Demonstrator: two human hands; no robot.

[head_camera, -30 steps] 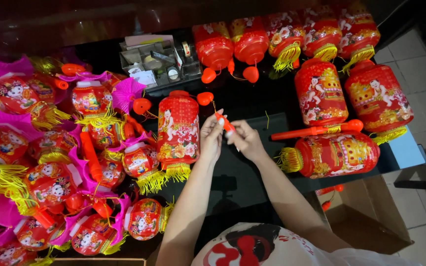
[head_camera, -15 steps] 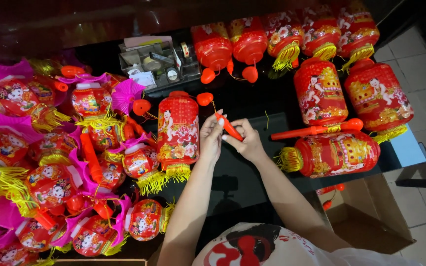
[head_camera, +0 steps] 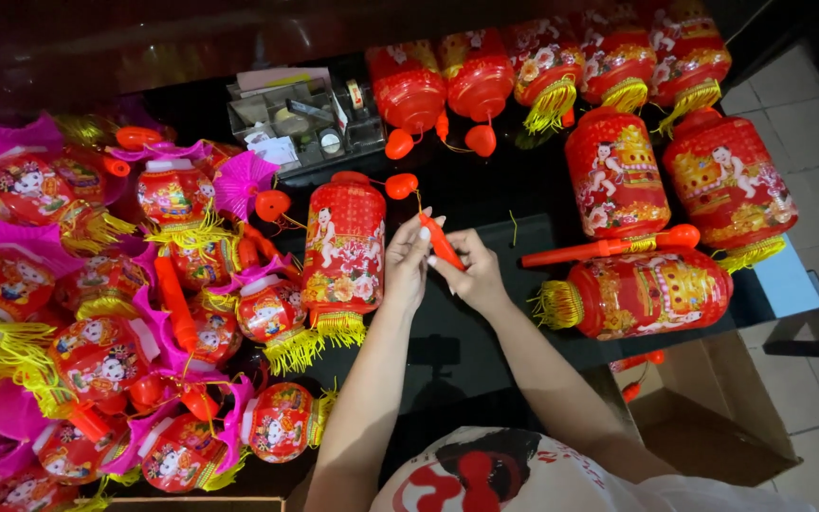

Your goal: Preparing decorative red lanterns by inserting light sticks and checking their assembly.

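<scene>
Over a black bench (head_camera: pixel 485 204) crowded with red paper lanterns, two bare hands meet near the middle of the view. Left hand (head_camera: pixel 408 261) and right hand (head_camera: pixel 474 270) both have their fingers closed on a small orange-red plastic stick (head_camera: pixel 441 240), which is held slanted just above the bench, its upper end between the left fingertips and its lower end pinched by the right. A thin cord runs up from the stick to a red heart-shaped piece (head_camera: pixel 400 185) lying just beyond the hands.

Just beside the left hand lies a tall cylindrical red lantern (head_camera: pixel 343 246) with a printed child figure and a yellow fringe at its near end. To the right, near the right hand, another lantern (head_camera: pixel 642 294) lies on its side, with a long orange handle stick (head_camera: pixel 609 249) resting above it. More red lanterns line the far edge. On the left, a heap of round lanterns with pink fan-like trim (head_camera: pixel 97 313) covers the bench. A clear plastic organiser tray (head_camera: pixel 300 118) sits at the back. A cardboard box (head_camera: pixel 708 417) stands on the tiled floor at lower right.
</scene>
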